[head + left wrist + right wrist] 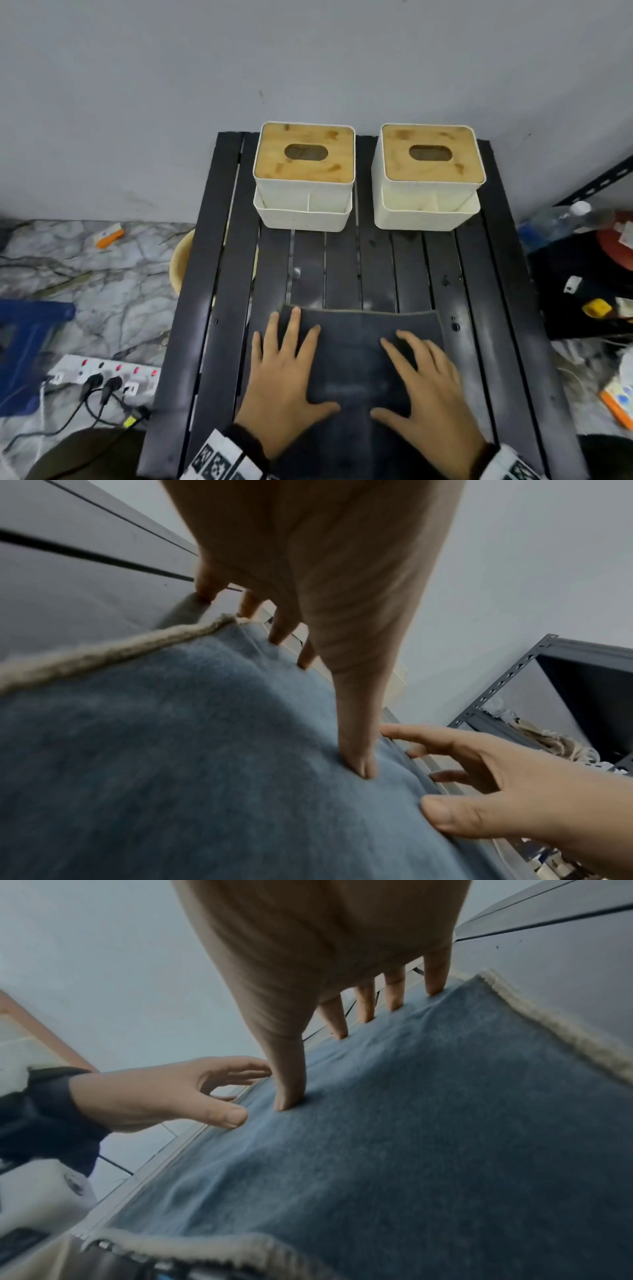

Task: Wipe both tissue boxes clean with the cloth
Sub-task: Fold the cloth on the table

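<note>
Your left hand point(286, 370) and right hand point(423, 387) lie flat, fingers spread, pressing the dark cloth point(359, 356) (long axis running nine to three) — neither gripping it. Both boxes wait beyond: the left tissue box point(304, 176) at eleven o'clock, the right tissue box point(428, 176) at one — each nearer its own hand. They sit on the black slatted table point(342, 267), against the grey wall point(308, 61).
</note>
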